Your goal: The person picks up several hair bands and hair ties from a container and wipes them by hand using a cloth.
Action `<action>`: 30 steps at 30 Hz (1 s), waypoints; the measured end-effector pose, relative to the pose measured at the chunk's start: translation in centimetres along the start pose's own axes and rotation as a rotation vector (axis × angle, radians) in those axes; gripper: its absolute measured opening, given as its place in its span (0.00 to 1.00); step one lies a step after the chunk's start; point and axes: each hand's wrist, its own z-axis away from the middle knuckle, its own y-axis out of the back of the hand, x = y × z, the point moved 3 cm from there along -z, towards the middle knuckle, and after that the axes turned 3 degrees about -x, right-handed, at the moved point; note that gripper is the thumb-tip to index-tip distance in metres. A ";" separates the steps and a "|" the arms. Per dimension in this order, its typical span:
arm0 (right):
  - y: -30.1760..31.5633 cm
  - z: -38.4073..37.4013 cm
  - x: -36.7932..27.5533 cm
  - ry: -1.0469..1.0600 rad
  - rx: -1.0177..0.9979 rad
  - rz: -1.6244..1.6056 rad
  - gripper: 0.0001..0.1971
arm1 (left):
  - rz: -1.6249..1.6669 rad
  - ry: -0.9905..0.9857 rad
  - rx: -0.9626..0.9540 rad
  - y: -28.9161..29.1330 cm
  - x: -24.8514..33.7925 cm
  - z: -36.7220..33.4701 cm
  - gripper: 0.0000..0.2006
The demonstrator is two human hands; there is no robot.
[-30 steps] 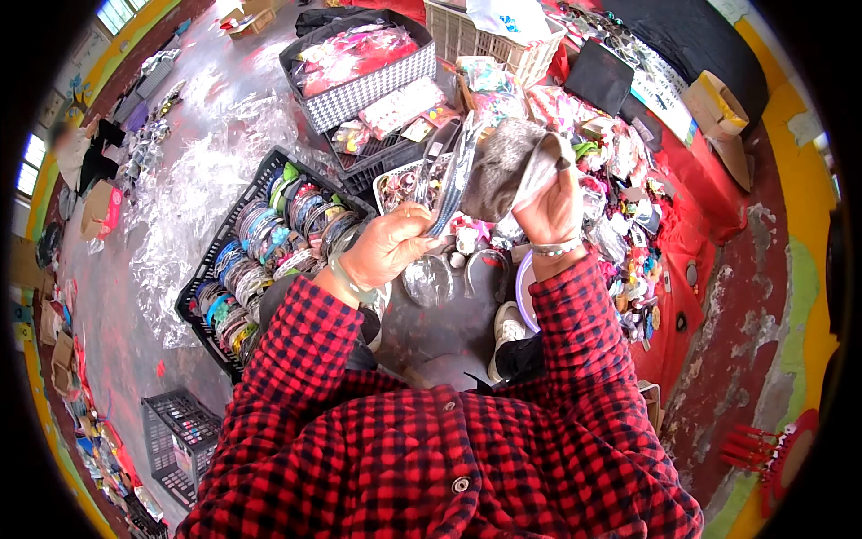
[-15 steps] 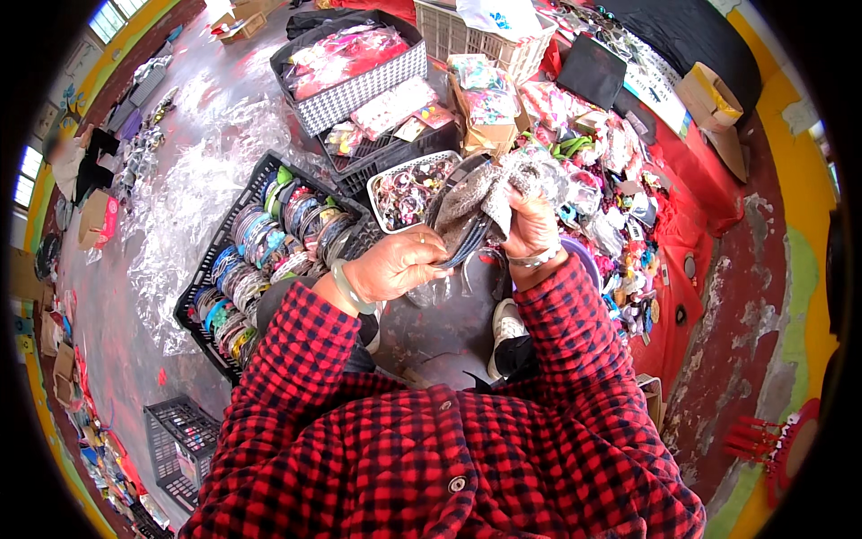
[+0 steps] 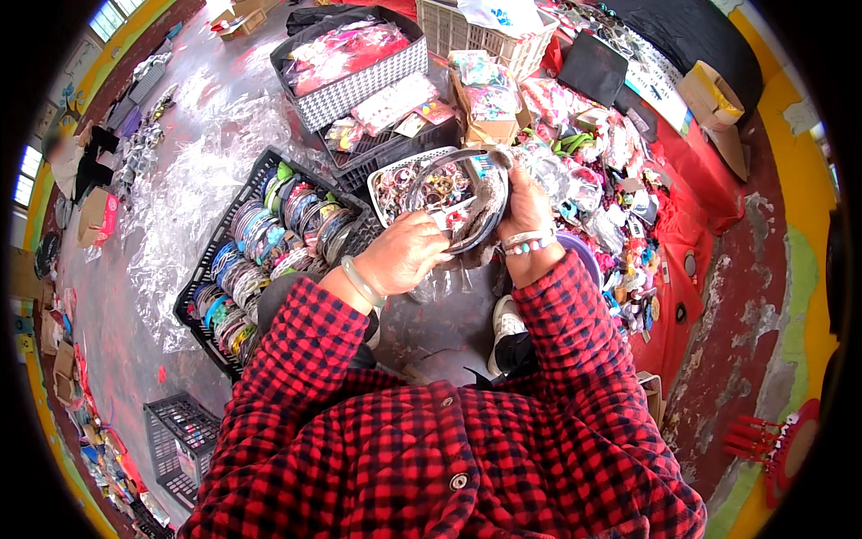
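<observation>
Between my hands, over my knees, is a bunch of dark headbands (image 3: 488, 205), curved and stacked together, some grey and fuzzy. My right hand (image 3: 528, 205) is closed around their right side, the thumb near the top. On the lower left, my left hand (image 3: 409, 253) pinches the ends of the bands. A white basket (image 3: 375, 190) of small hair ornaments lies just behind them, partly covered by the bands. To the left, a black crate (image 3: 208, 260) holds rows of colourful headbands (image 3: 260, 241).
A grey-white bin (image 3: 364, 90) of bagged goods stands beyond, beside a cardboard box (image 3: 492, 130). Loose accessories (image 3: 628, 225) are heaped on red cloth (image 3: 687, 260) to the right. Clear plastic sheeting (image 3: 193, 171) covers floor at left. An open black crate (image 3: 180, 440) sits lower left.
The headbands have turned so their open curve faces up and left, and the grey fuzzy part has swung down. My right hand has rotated; my left hand has shifted slightly.
</observation>
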 end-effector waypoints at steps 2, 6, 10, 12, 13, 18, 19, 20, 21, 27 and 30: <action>0.0 -0.2 -0.1 -0.010 0.083 -0.033 0.12 | -0.016 0.003 0.011 0.1 0.0 0.0 0.08; -0.4 -0.6 -1.9 0.061 -0.017 -0.087 0.14 | 0.071 -0.006 0.078 0.0 -0.7 0.6 0.07; -1.3 0.2 -4.0 0.035 -0.330 -0.305 0.14 | 0.154 0.096 0.207 1.2 -1.3 0.9 0.07; -1.4 0.6 -3.5 -0.012 -0.348 -0.325 0.14 | 0.155 0.134 0.274 1.8 -1.9 1.0 0.07; -1.7 0.9 -3.2 -0.035 -0.356 -0.335 0.14 | 0.157 0.134 0.292 1.9 -1.9 0.9 0.06; -3.6 2.9 -1.0 -0.182 -0.609 -0.189 0.12 | 0.151 0.135 0.224 1.5 -1.0 0.3 0.06; -3.5 2.8 -0.4 -0.100 -0.625 -0.131 0.12 | 0.120 0.113 0.176 1.5 -0.9 0.2 0.05; -4.1 3.3 -0.1 -0.103 -0.596 -0.042 0.12 | 0.088 0.091 0.127 1.5 -0.7 0.1 0.05; -4.8 3.9 -0.1 -0.105 -0.565 0.050 0.12 | 0.060 0.067 0.080 1.4 -0.5 0.0 0.05; -2.8 2.6 1.2 0.002 -0.439 -0.050 0.22 | 0.042 0.034 0.090 0.2 -0.8 0.2 0.04; -2.9 2.7 1.0 -0.010 -0.362 -0.079 0.26 | -0.037 0.011 0.025 0.1 -0.5 -0.1 0.05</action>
